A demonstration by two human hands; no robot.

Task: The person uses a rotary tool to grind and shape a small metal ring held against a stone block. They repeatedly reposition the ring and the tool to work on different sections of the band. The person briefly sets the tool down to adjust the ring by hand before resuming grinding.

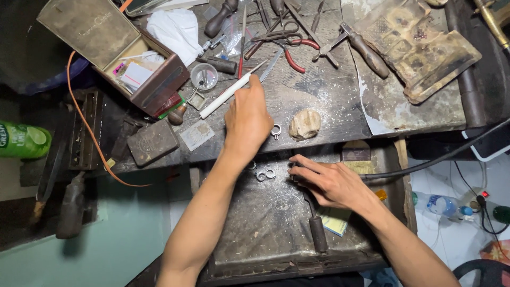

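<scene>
My left hand (247, 121) reaches up onto the worn workbench (319, 101), its fingers at a white rod-like tool (229, 91) and a metal file beside it; whether it grips either cannot be told. My right hand (330, 183) rests palm down in the pull-out metal tray (265, 223), fingers spread, holding nothing visible. Two small silver rings (265, 174) lie in the tray just left of its fingertips. Another ring (275, 131) sits on the bench next to a pale shell-like lump (305, 124).
Pliers with red handles (289, 53), files and wooden-handled tools crowd the bench's far side. An open brown box (125, 56), a small clear cup (204, 75), white tissue and a dark flat block (153, 142) lie at left. An orange cord hangs off the left edge.
</scene>
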